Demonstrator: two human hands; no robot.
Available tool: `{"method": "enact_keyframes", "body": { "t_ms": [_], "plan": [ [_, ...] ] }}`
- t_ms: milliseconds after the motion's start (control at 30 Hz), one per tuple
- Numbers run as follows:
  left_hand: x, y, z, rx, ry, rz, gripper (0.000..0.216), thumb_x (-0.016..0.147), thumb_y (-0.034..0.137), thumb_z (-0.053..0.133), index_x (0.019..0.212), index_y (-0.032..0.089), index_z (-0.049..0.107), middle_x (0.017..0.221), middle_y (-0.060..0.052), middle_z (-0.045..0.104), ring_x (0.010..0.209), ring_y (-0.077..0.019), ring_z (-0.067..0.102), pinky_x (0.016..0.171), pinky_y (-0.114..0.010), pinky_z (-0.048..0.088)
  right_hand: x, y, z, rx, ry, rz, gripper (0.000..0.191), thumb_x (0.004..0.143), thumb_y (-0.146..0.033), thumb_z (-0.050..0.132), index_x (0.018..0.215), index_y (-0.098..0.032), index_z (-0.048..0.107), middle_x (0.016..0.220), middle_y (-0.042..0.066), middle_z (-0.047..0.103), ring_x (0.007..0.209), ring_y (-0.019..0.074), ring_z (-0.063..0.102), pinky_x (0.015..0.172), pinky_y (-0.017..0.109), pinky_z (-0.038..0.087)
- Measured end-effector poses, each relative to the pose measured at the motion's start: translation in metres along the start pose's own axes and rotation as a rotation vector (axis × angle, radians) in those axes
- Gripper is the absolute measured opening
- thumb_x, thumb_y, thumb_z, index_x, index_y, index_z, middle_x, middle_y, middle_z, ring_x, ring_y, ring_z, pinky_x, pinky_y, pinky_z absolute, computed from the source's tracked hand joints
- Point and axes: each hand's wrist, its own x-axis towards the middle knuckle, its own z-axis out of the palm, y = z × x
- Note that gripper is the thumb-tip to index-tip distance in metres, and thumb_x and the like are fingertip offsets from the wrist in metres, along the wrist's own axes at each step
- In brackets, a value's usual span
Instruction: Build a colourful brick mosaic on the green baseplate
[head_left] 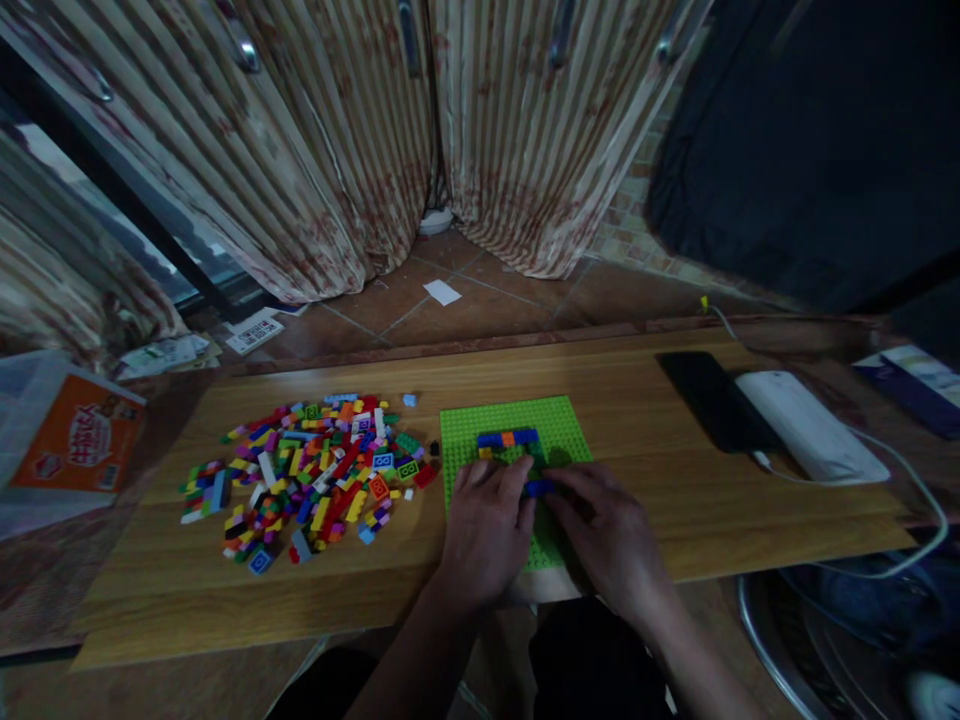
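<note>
A bright green studded baseplate [559, 412] lies on the wooden table. On it, a row of blue toy bricks with an orange one [508, 439] runs along the far side, and a yellow brick [485, 454] shows below its left end. My left hand [491, 530] rests over the plate with fingers curled down on the bricks; what lies under them is hidden. From the right, my right hand [607, 520] pinches a blue brick [538, 488] low over the plate. The left fingertips are close against that brick's left end.
Left of the plate spreads a pile of mixed loose bricks [322, 475]. A black phone [712, 400] and a white power bank [810, 425] with a cable are on the table's right. A clear plastic box with an orange label [82, 435] stands at far left. Striped curtains hang behind.
</note>
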Motion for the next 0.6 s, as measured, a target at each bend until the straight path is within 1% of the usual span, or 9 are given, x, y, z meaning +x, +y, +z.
{"method": "enact_keyframes", "body": {
  "t_ms": [133,267,367,500,600],
  "plan": [
    [0.0,-0.001,0.0,-0.02,0.007,-0.007,0.042,0.085,0.016,0.06,0.127,0.02,0.053,0.105,-0.005,0.071,0.101,-0.0255,0.056,0.094,-0.048,0.044,0.007,0.004,-0.005,-0.048,-0.061,-0.074,0.022,0.089,-0.02,0.055,0.101,-0.022,0.072,0.097,0.006,0.064,0.088,0.0178,0.063,0.081,0.031,0.051],
    [-0.002,-0.005,0.0,-0.095,0.047,-0.008,0.049,0.083,0.014,0.062,0.13,0.021,0.05,0.108,-0.005,0.069,0.104,-0.0244,0.056,0.098,-0.046,0.043,0.013,0.004,-0.011,-0.074,-0.131,-0.152,0.022,0.088,-0.017,0.055,0.099,-0.023,0.073,0.092,0.005,0.064,0.085,0.0171,0.063,0.077,0.03,0.051],
    [-0.003,-0.007,0.001,-0.125,0.057,-0.006,0.05,0.083,0.012,0.062,0.131,0.021,0.049,0.11,-0.005,0.069,0.105,-0.0238,0.056,0.098,-0.045,0.043,0.016,0.005,-0.013,-0.077,-0.156,-0.177,0.022,0.088,-0.015,0.056,0.097,-0.024,0.074,0.09,0.005,0.064,0.083,0.0169,0.063,0.075,0.03,0.051],
    [-0.004,-0.007,0.003,-0.108,0.044,-0.012,0.047,0.085,0.014,0.06,0.13,0.02,0.05,0.108,-0.005,0.069,0.104,-0.024,0.057,0.098,-0.046,0.042,0.019,0.005,-0.015,-0.072,-0.179,-0.208,0.022,0.087,-0.013,0.058,0.095,-0.024,0.075,0.088,0.005,0.065,0.082,0.0169,0.063,0.075,0.03,0.051],
    [-0.003,-0.007,0.005,-0.097,0.05,-0.012,0.048,0.085,0.013,0.061,0.13,0.02,0.049,0.106,-0.004,0.07,0.101,-0.024,0.058,0.095,-0.046,0.043,0.022,0.004,-0.017,-0.089,-0.206,-0.219,0.021,0.086,-0.012,0.06,0.094,-0.024,0.075,0.088,0.004,0.066,0.081,0.0171,0.064,0.075,0.031,0.051]
  ]
}}
